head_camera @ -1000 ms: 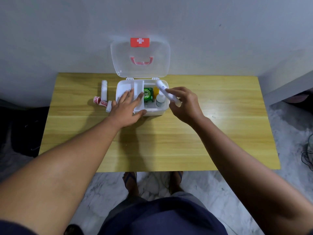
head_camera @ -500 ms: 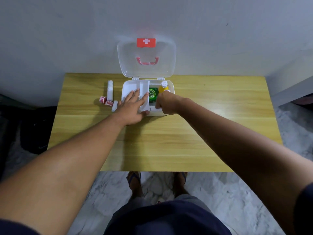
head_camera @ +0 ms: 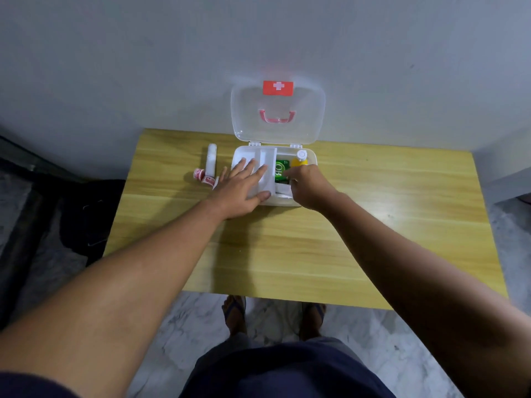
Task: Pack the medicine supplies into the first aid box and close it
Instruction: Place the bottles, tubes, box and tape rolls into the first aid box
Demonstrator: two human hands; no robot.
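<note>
now my right hand (head_camera: pixel 309 185) has dipped into the open first aid box (head_camera: pixel 311 160) on the counter (head_camera: pixel 287 239); the white tube it carried a second ago is hidden, its grip unclear. my left hand (head_camera: pixel 244 186) lies flat and open on the box, with rolls (head_camera: pixel 204 177) outside it unpacked.

Both bare arms are stretched forward from the lower corners to the box (head_camera: pixel 311 159). The left hand (head_camera: pixel 241 191) is laid flat, palm down, fingers spread over the box's left half, thumb along its near edge. The right hand (head_camera: pixel 309 186) is curled, knuckles up, fingertips dipped into the right half; what they grip cannot be told.
</note>
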